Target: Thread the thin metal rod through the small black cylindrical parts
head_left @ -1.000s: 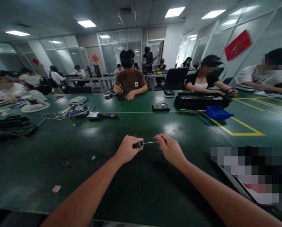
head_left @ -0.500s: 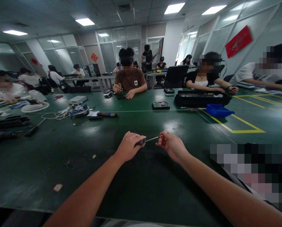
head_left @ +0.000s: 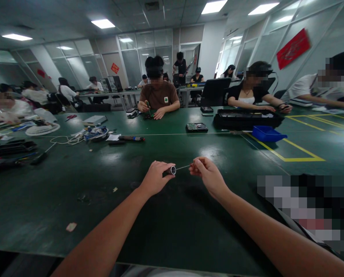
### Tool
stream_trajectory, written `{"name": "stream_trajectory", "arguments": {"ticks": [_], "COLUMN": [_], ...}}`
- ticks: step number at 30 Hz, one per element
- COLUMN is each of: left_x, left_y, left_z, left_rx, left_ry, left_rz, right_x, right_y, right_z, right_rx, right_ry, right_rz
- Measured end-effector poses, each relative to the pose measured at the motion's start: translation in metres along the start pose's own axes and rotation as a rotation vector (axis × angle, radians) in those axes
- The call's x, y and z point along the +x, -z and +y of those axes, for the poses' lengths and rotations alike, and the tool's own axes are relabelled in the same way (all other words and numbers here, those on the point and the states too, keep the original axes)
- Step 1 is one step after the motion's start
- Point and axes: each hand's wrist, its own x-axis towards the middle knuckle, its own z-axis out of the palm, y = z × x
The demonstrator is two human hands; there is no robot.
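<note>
Well, I count two bare hands over one green table (head_left: 172,234); the left hand (head_left: 156,177) pinches one dark cylinder (head_left: 171,171) between fingers above and thumb below, its pale-rimmed end poking just past the fingertips, towards the right hand (head_left: 208,173); there, thumb and fingers press together on the reddish end of one thin rod (head_left: 183,167), which reaches across to the cylinder; whether its tip goes inside, I can't tell; farther off sit one blue tray (head_left: 268,134) and one long black casing (head_left: 247,120).
</note>
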Motion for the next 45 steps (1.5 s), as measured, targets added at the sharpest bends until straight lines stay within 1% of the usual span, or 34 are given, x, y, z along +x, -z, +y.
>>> {"name": "stream_trajectory", "arguments": {"ticks": [6, 8, 13, 15, 19, 21, 25, 27, 32, 35, 39, 42, 45], "left_x": [0.0, 0.0, -0.001, -0.001, -0.001, -0.001, -0.001, -0.002, -0.002, -0.002, -0.002, -0.002, -0.003], "left_y": [0.0, 0.0, 0.0, -0.001, -0.003, -0.003, -0.003, -0.003, -0.003, -0.002, -0.001, -0.001, -0.002], "left_z": [0.0, 0.0, -0.001, -0.002, -0.004, -0.004, -0.003, -0.002, -0.003, -0.004, -0.002, -0.002, -0.002], "left_rx": [-0.016, -0.018, -0.022, -0.021, -0.017, -0.019, -0.021, -0.029, -0.063, -0.065, -0.07, -0.071, -0.07], "left_ry": [-0.018, -0.017, 0.002, -0.01, -0.014, -0.004, 0.01, 0.016, 0.054, 0.069, 0.067, 0.059, 0.058], "left_rz": [-0.016, -0.015, -0.019, -0.02, -0.026, -0.027, -0.027, -0.033, -0.032, -0.027, -0.02, -0.007, 0.005], "right_x": [-0.001, -0.001, -0.003, -0.006, -0.011, -0.013, -0.012, -0.011, -0.01, -0.011, -0.01, -0.01, -0.012], "right_y": [0.0, 0.001, 0.005, 0.005, 0.002, 0.001, 0.0, 0.001, 0.002, 0.003, 0.003, 0.003, 0.003], "right_z": [-0.001, -0.002, -0.01, -0.014, -0.015, -0.015, -0.015, -0.015, -0.013, -0.013, -0.013, -0.012, -0.011], "right_rx": [-0.063, -0.117, -0.473, -0.536, -0.518, -0.531, -0.601, -0.646, -0.638, -0.62, -0.645, -0.604, -0.573], "right_ry": [0.035, 0.051, 0.106, 0.126, 0.219, 0.23, 0.161, 0.152, 0.22, 0.208, 0.167, 0.208, 0.255], "right_rz": [-0.009, -0.014, 0.015, 0.006, -0.072, -0.094, -0.067, -0.047, -0.105, -0.129, -0.125, -0.107, -0.122]}}
